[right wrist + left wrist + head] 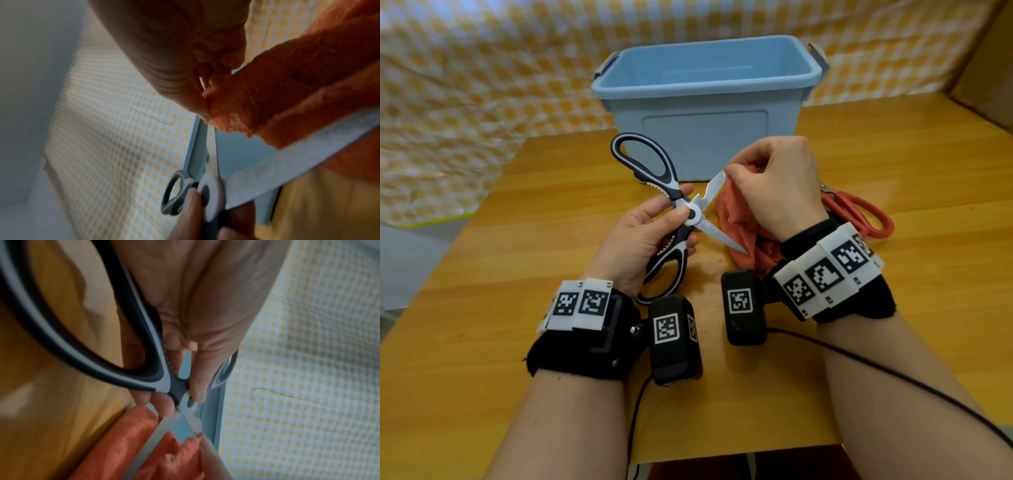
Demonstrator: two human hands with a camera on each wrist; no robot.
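Black-and-white kitchen scissors point(654, 164) are held above the wooden table, blades spread wide apart. My left hand point(675, 215) grips them at the white pivot, thumb on top and fingers curled beneath; the left wrist view shows the same grip on the scissors point(160, 374). My right hand point(733, 173) pinches an orange cloth point(738, 222) around the tip of the upper blade. The rest of the cloth hangs down to the table behind the lower blade. In the right wrist view the cloth point(287, 81) wraps the upper blade just beyond the pinching fingers.
An open light blue plastic bin point(698, 87) stands behind the hands and looks empty. Red-handled scissors point(859, 210) lie on the table point(517, 246) to the right of my right wrist. Yellow checked fabric point(465, 102) hangs behind the table.
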